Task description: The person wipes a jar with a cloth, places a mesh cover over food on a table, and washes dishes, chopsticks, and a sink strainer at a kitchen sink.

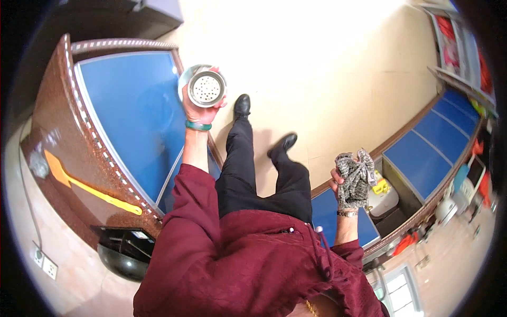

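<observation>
In my left hand (201, 113), raised over the floor at the left, is a round metal container with a perforated white inner face (206, 88). A pale, see-through round rim (185, 81) shows behind it, also at the hand; what it belongs to is partly hidden. A green bangle is on that wrist. My right hand (336, 180), at the right, grips a bunched grey mottled cloth (352, 180) that hides most of the fingers. A metal-banded watch is on that wrist. The two hands are far apart.
A brown counter with blue cabinet doors (130, 111) stands at left, bearing an orange and yellow fly swatter (93, 190) and a dark wok (122, 257). At right are a second counter over blue doors (420, 150), a pale basin (384, 202) and hanging utensils.
</observation>
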Demonstrator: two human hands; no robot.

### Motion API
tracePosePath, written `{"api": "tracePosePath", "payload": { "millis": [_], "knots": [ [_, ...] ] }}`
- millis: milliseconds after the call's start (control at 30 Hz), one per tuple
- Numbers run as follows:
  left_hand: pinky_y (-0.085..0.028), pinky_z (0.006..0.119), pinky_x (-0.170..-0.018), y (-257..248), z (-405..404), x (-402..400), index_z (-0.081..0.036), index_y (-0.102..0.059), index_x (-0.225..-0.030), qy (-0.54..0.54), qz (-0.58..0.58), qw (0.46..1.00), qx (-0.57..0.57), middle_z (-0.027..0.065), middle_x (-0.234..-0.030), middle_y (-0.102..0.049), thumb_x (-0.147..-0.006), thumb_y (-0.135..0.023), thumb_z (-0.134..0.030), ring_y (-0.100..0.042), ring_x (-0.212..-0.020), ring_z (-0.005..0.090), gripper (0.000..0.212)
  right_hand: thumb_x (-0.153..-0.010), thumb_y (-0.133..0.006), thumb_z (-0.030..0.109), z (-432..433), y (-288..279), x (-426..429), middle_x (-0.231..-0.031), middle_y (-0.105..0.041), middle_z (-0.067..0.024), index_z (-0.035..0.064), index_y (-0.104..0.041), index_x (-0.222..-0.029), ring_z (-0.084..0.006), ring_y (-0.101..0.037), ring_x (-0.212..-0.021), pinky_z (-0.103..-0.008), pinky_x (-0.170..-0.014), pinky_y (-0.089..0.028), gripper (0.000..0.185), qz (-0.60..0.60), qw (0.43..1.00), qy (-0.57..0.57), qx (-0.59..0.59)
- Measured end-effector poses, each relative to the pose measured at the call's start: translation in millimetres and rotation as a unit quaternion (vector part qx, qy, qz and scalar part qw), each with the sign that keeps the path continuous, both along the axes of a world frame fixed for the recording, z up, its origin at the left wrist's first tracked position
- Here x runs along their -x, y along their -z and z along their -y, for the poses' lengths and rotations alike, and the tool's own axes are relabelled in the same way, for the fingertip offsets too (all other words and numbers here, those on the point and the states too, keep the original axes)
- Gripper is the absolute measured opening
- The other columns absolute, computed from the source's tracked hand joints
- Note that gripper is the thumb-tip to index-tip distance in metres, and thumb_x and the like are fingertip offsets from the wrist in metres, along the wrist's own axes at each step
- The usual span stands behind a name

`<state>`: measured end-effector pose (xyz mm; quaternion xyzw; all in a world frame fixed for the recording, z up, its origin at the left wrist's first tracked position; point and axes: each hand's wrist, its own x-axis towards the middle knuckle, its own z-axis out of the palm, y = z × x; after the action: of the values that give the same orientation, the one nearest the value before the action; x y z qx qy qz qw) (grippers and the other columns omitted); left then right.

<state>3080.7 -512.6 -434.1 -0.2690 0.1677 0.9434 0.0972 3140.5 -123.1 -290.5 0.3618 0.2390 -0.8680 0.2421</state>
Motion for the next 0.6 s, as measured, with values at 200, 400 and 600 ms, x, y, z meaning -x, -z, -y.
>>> {"api": "tracePosePath", "payload": {
  "millis": [200, 400, 600],
  "knots": [
    [-0.051, 0.036, -0.052, -62, -172, 39, 0.004, -0.046, -0.119, 0.199, -0.049, 0.979, 0.019, 0.0144, -0.084, -0.062, -0.086, -0.033, -0.047, -0.061, -0.071, 0.0265, 0.061, -0.084, -0.041, 0.051, -114, -39, -115, -0.100, -0.053, -0.0096, 0.0153, -0.053, -0.108, -0.0215, -0.045, -0.066, -0.0365, -0.050, -0.040, 0.045, -0.063, 0.981, 0.184, -0.023],
    [-0.046, 0.037, -0.068, -116, -458, -17, -0.005, -0.035, -0.131, 0.381, -0.087, 0.918, -0.061, 0.0154, -0.108, -0.057, -0.080, -0.042, -0.064, -0.058, -0.090, 0.0249, 0.078, -0.066, -0.042, 0.077, -329, -54, -296, -0.117, -0.047, -0.0171, 0.0109, -0.044, -0.123, -0.0324, -0.048, -0.080, -0.0489, -0.061, -0.048, 0.088, -0.186, 0.886, 0.424, 0.008],
    [-0.047, 0.043, -0.068, -196, -758, -158, -0.005, -0.050, -0.116, 0.638, -0.083, 0.761, -0.086, 0.0204, -0.101, -0.058, -0.085, -0.038, -0.055, -0.058, -0.078, 0.0318, 0.060, -0.086, -0.045, 0.046, -494, -134, -519, -0.110, -0.054, -0.0187, 0.0049, -0.047, -0.118, -0.0328, -0.058, -0.085, -0.0438, -0.062, -0.053, 0.053, -0.231, 0.698, 0.651, -0.188]
  ]
}}
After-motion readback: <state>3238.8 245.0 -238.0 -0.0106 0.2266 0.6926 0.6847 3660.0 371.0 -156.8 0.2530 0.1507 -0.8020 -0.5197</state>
